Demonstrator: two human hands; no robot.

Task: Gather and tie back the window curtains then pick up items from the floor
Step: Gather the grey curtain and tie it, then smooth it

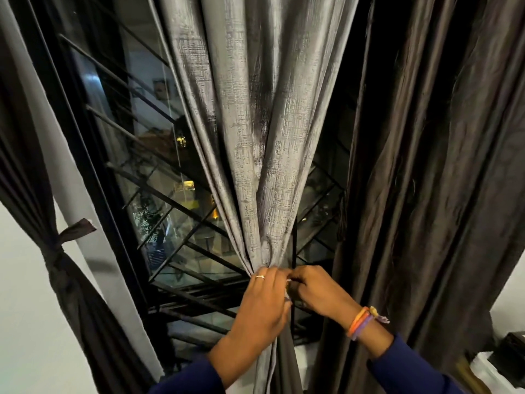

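Note:
A silver-grey textured curtain [255, 137] hangs in the middle of the window, bunched into a narrow waist low down. My left hand [264, 302] wraps round that bunched waist from the left, a ring on one finger. My right hand [309, 291], with coloured bands at the wrist, meets it from the right and pinches something small and pale at the gather; whether this is a tie I cannot tell. Below my hands the grey curtain falls straight down. A dark brown curtain [56, 251] at the left is tied back with a knotted strip.
A dark brown curtain [426, 194] hangs loose at the right, close beside my right arm. The black-framed window [176, 200] with a diagonal metal grille lies behind the grey curtain. A dark box [511, 354] sits on a white surface at the lower right.

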